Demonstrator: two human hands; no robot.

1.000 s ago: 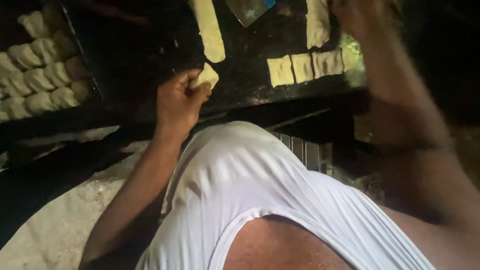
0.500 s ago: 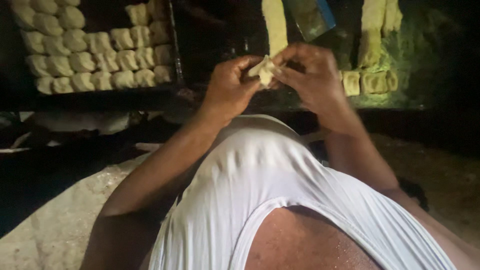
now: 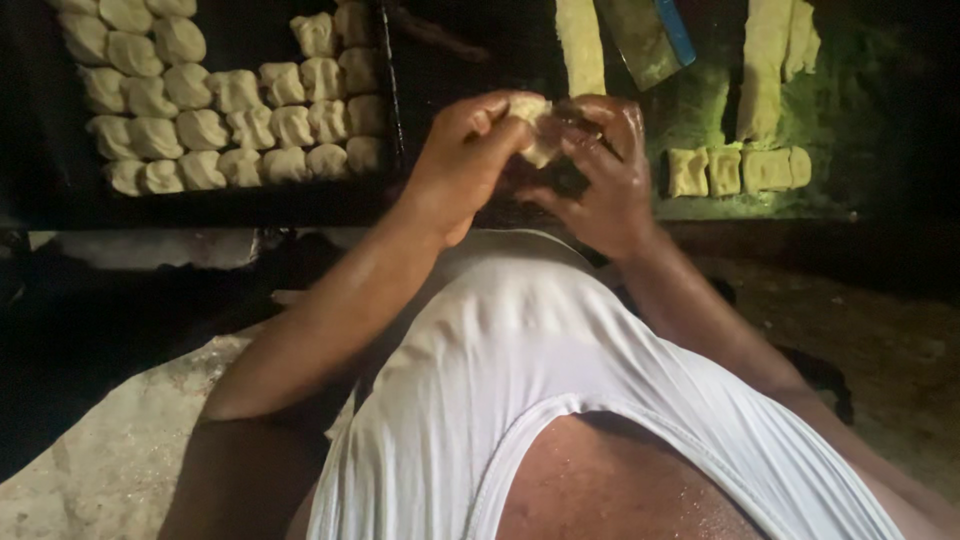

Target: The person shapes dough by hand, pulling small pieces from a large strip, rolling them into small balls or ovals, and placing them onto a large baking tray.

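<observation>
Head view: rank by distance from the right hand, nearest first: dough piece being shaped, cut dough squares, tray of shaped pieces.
1. Dough piece: held between both hands, touching the right hand.
2. Cut dough squares: on the board, just right.
3. Tray of shaped pieces: far left, beyond the left hand.

Both hands meet at the middle of the scene, the left hand (image 3: 462,165) and right hand (image 3: 600,175) pinching one dough piece (image 3: 535,125) between them. Far left, a tray (image 3: 215,205) carries rows of shaped dough pieces (image 3: 205,130). Far right on the desk (image 3: 690,110) lie cut dough squares (image 3: 738,170), with dough strips (image 3: 580,45) behind them.
</observation>
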